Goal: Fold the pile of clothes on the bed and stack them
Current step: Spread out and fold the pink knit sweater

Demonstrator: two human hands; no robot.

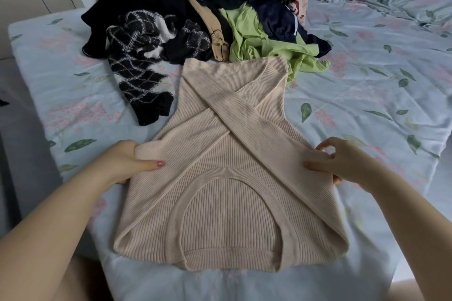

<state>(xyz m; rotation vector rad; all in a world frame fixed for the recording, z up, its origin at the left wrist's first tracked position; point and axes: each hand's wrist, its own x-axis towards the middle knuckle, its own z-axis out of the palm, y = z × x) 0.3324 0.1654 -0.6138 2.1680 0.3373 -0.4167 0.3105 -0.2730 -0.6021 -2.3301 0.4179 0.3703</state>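
Head view: left hand [129,161] and right hand [342,164] grip opposite sides of the beige sweater [220,186]

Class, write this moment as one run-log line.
step: folding beige sweater | sleeves: crossed | left hand: grips left edge | right hand: grips right edge | pile: unfolded behind

Sweater [220,154] in grip: beige, ribbed. Beyond grip: knit [137,68] black, white diamond lattice; top [252,34] lime green; jacket [271,7] navy. Sheet [367,80] pale blue, pink flowers, green leaves.
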